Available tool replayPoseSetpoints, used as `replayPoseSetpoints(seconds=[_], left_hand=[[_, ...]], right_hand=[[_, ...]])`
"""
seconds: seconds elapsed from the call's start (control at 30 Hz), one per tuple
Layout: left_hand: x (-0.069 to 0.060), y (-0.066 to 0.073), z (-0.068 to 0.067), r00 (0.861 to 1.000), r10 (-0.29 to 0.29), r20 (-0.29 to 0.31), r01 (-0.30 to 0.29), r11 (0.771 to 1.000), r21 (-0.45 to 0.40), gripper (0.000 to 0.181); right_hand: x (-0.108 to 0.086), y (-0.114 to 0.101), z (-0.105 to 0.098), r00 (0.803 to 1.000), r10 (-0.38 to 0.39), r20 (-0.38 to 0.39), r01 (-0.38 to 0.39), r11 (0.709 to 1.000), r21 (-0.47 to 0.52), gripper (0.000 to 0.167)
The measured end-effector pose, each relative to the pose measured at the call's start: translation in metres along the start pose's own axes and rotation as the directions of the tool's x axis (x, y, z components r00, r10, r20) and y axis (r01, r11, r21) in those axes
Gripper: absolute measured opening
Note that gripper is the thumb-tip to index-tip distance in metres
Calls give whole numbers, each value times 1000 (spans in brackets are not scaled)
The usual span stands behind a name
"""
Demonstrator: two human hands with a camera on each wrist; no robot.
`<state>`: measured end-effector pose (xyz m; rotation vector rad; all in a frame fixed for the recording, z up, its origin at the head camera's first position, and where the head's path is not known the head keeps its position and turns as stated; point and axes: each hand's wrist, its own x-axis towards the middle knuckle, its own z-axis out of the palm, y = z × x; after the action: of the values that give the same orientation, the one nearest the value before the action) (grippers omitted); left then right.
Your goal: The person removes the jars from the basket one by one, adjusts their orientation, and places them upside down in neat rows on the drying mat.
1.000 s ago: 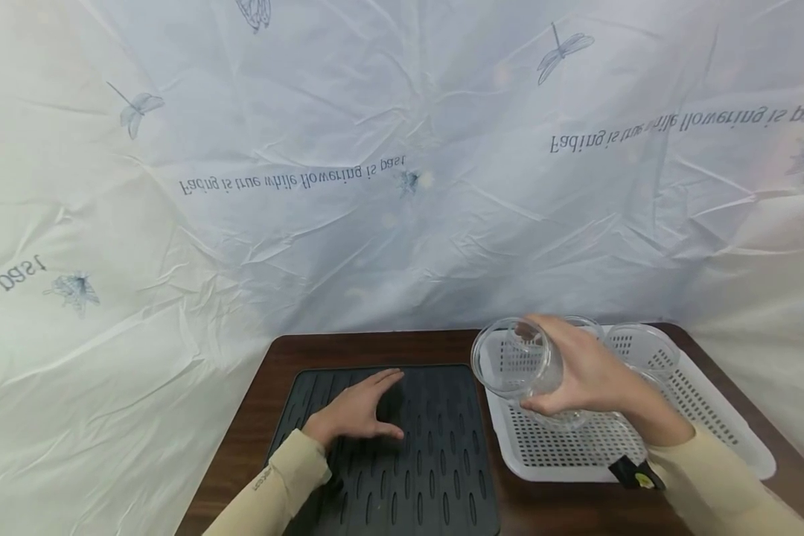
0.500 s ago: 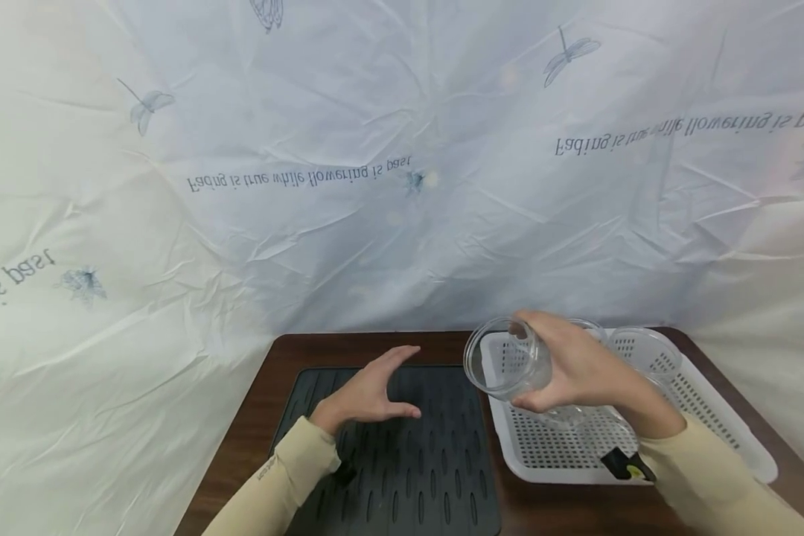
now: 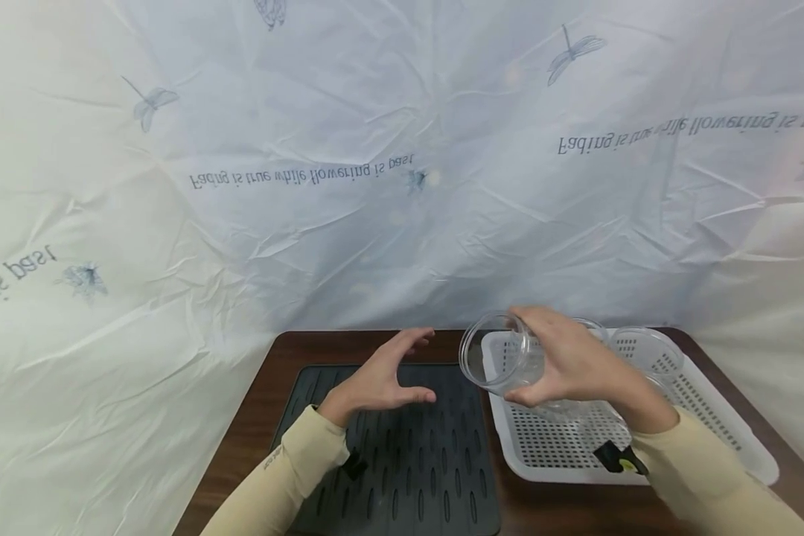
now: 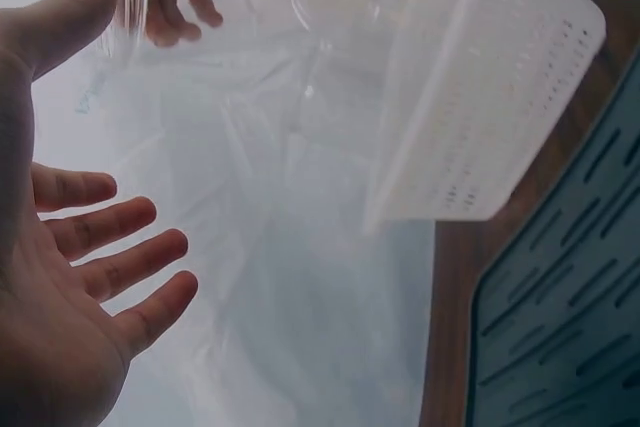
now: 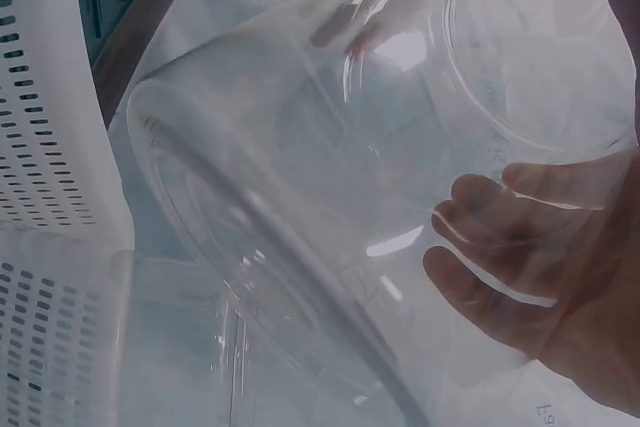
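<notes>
My right hand (image 3: pixel 569 365) grips a clear jar-like container (image 3: pixel 494 356) by its side, tilted with its round rim toward the left, above the white perforated basket (image 3: pixel 519 469). In the right wrist view the fingers (image 5: pixel 490 307) show through the clear wall of this container (image 5: pixel 290 177). My left hand (image 3: pixel 375 381) hovers over the dark ribbed mat (image 3: pixel 435 461), thumb and fingers spread apart, facing the rim. A small gap lies between them in the head view. The left wrist view shows the left palm (image 4: pixel 60 337) with nothing in it.
Further clear containers (image 3: pixel 646 348) stand in the basket, at its back and middle, partly hidden by my right arm. Mat and basket lie side by side on a dark wooden table (image 3: pixel 368 341). A printed white sheet (image 3: pixel 348 246) hangs behind and around it.
The left hand has risen and moved right, toward the clear container. My right hand has carried the container slightly left and up, still gripping it.
</notes>
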<state>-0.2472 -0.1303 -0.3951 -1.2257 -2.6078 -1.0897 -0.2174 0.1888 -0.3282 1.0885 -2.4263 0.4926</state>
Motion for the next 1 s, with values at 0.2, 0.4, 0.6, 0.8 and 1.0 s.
replayPoseSetpoints(seconds=[0.2,0.4,0.6,0.8,1.0], left_hand=[[6,15,-5,1000,27,-3,-27,999,-20,94],[11,32,-7,999,39,-13,-39,999,-3,96],[14,41,-4,996,64,-61,-66,997,-33,97],[22,46,-2,994,78,-73,-82,995,-61,98],[29,48,-5,993,100,-59,-104,992,-68,99]], right_hand=[[3,-4,2,1000,10,-7,-10,1000,-17,102],[4,-9,2,999,39,7,-38,998,-41,104],[10,-14,3,999,30,30,-27,997,-72,106],[12,-17,4,1000,13,12,-12,994,-104,105],[15,-17,5,1000,-19,-9,17,990,-138,103]])
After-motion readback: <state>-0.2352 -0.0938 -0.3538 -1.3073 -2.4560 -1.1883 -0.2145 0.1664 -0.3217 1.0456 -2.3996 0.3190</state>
